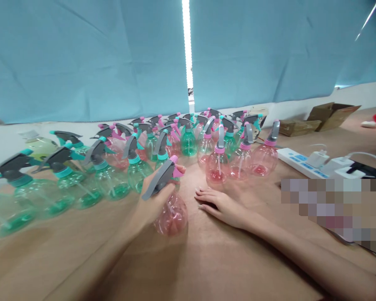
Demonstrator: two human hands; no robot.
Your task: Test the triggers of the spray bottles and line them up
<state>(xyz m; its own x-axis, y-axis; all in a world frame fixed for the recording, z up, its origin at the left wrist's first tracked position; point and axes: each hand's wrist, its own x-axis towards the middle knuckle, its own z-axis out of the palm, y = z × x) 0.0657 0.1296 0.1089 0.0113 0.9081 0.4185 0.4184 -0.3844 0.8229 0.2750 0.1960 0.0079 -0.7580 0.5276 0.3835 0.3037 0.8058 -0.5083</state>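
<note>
My left hand (155, 198) is wrapped round the neck of a pink spray bottle (172, 215), whose grey trigger head with a pink nozzle leans up past my thumb. The bottle is round, see-through and close to the table. To its right, my right hand (222, 205) rests on the tabletop (203, 263) with fingers stretched out, holding nothing. Just beyond that hand stands another pink spray bottle (217, 169) with more pink ones beside it. Green spray bottles (113, 184) with grey and teal heads stand in a row left of my left hand.
More pink and green bottles crowd the back along the wall. A white power strip (301, 163) with plugged-in chargers lies at the right, a blurred-out patch in front of it. Open cardboard boxes (329, 117) stand at the back right. A blue sheet (81, 62) covers the wall.
</note>
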